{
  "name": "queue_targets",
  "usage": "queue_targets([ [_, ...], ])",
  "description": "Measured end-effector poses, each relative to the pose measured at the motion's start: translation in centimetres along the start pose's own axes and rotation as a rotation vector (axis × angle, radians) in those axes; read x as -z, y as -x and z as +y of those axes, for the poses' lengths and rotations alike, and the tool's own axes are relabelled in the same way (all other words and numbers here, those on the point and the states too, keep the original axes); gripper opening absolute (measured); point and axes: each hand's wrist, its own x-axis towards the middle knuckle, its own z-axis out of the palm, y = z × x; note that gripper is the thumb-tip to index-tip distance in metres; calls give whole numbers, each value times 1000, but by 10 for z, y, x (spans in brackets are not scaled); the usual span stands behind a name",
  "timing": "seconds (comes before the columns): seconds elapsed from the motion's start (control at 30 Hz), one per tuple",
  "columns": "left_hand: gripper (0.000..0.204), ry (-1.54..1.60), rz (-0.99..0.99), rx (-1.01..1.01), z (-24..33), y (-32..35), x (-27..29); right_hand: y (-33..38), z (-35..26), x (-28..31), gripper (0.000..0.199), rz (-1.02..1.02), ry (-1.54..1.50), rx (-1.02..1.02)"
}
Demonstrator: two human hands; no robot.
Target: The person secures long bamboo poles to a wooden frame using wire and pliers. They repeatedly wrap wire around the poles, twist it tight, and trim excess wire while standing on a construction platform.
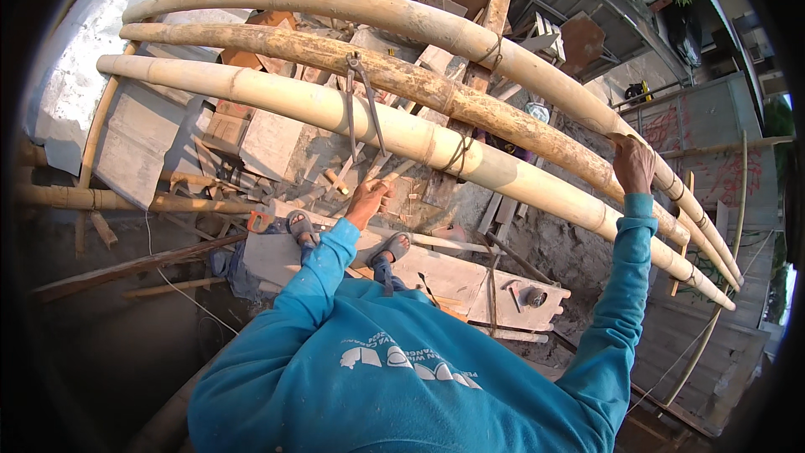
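Three long bamboo poles cross in front of me: a pale far one (369, 5), a browner, mottled middle one (293, 46) and a pale near one (302, 104). On the right, my right hand (633, 166) is closed against the far pole, its fingertips at the pole's near edge. My left hand (367, 203) hovers below the near pole with curled fingers; whatever lies in them is too small to make out. A pair of long-handled pincers (362, 101) hangs from the middle pole, handles down across the near pole. Dark wire (461, 153) binds the near pole to an upright timber.
I stand in sandals on a plank platform (428, 273), where a hammer (514, 295) and a round metal object (536, 297) lie. Bricks, boards and rubble spread below. Metal sheeting (138, 134) is at left; a grey corrugated wall (696, 126) is at right.
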Motion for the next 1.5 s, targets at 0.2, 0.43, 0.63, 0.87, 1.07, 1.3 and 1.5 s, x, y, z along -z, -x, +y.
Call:
queue_targets([
  [0.2,36,-20,272,-220,-11,-111,-37,-97,-46,-96,33,-278,26,206],
  [0.43,39,46,286,-241,16,-174,-58,-144,-115,-169,41,-683,-180,300],
  [0.63,41,160,252,-205,24,-170,-10,-153,-121,-175,37,-667,-145,352],
  [0.87,44,242,210,-158,22,-169,9,-154,-112,-178,28,-690,-237,280],
  [1.07,47,274,211,-173,21,-183,-11,-156,-112,-190,27,-680,-246,254],
  [1.3,50,342,209,-162,12,-194,-10,-153,-128,-174,25,-696,-192,311],
  [1.5,52,442,123,-131,14,-198,4,-154,-105,-200,25,-625,-274,405],
])
